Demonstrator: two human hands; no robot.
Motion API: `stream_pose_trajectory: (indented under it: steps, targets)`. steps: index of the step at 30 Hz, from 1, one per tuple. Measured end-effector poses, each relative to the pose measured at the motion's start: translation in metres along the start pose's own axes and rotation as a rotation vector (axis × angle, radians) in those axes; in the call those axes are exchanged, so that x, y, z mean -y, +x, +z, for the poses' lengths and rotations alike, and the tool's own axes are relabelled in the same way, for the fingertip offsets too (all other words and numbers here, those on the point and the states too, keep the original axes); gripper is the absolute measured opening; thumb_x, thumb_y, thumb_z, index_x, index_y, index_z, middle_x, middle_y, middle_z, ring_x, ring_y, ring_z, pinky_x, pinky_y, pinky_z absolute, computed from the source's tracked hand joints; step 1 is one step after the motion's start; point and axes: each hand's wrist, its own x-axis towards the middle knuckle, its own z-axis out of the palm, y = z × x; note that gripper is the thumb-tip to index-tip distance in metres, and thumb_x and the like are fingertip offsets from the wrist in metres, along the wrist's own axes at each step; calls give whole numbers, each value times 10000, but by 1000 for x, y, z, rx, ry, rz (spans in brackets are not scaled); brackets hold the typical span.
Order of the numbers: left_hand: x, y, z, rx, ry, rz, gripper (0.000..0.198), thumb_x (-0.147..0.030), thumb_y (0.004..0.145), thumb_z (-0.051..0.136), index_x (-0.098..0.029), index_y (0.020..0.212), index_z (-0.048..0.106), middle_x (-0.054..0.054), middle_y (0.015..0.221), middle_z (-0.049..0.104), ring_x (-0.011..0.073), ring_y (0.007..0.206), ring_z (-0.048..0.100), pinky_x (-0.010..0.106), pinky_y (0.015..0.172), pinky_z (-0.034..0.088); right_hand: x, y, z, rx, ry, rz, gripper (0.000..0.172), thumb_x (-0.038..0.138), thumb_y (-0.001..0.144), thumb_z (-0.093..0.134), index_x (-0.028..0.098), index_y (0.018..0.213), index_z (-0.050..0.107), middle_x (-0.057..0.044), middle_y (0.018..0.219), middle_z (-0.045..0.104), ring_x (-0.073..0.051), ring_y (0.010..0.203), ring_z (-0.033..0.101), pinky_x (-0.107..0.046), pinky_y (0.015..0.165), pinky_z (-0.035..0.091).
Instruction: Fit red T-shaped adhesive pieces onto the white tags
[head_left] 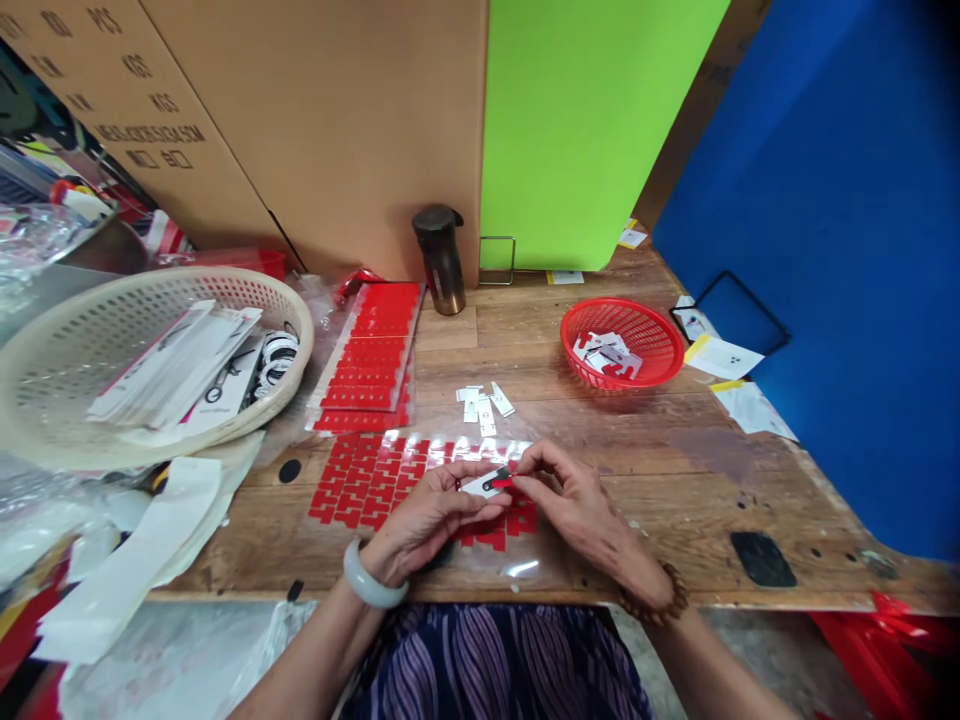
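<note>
My left hand (442, 510) pinches a small white card (478, 486) with a black item on it, near the table's front edge. From the right, my right hand (574, 500) grips a small red sticker (502, 481) at the card's right end, fingertips pressed together. Below both hands lies a clear sheet of red stickers (360, 480), partly covered by them. Just beyond it, several small white cards (480, 405) are scattered on the wood. A red basket (660, 375) to the right holds more cards with red pieces on them.
Stacked red sticker sheets (375, 340) lie left of centre, with a dark tumbler (441, 260) behind. A large cream basket (300, 330) of printed cards stands at left. Cardboard (337, 120), green (577, 130) and blue panels (840, 250) border the table. A wire stand (772, 330) juts out at right.
</note>
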Motion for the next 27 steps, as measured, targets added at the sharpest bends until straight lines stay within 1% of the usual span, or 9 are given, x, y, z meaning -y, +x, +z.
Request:
stream_pose_trajectory:
  steps: [6, 10, 22, 27]
  targets:
    - [2, 1, -3, 48, 30, -15, 409, 53, 662, 652, -88, 1043, 606, 118, 873, 717, 164, 771, 703, 243, 812, 529, 5, -1, 4, 48, -25, 32, 65, 163, 808, 534, 200, 760, 511, 29, 724, 539, -116, 678, 499, -245, 646, 409]
    - [2, 4, -3, 44, 40, -23, 419, 54, 658, 657, -77, 1052, 601, 133, 883, 717, 176, 792, 704, 232, 787, 536, 4, -1, 4, 55, -48, 44, 73, 138, 802, 529, 201, 770, 508, 33, 723, 536, -113, 669, 493, -239, 636, 398]
    - [1, 8, 1, 46, 45, -28, 371, 54, 666, 650, -63, 1017, 623, 130, 867, 719, 177, 788, 707, 222, 769, 549, 3, 0, 3, 47, -71, 51, 73, 148, 804, 528, 204, 761, 513, 35, 708, 530, -116, 647, 489, -236, 610, 394]
    - [0, 8, 3, 45, 58, -41, 396, 54, 668, 641, -57, 1046, 611, 135, 863, 718, 173, 780, 706, 207, 759, 547, 2, 1, 2, 48, -67, 48, 84, 144, 805, 525, 204, 751, 505, 38, 705, 527, -112, 647, 490, -233, 611, 388]
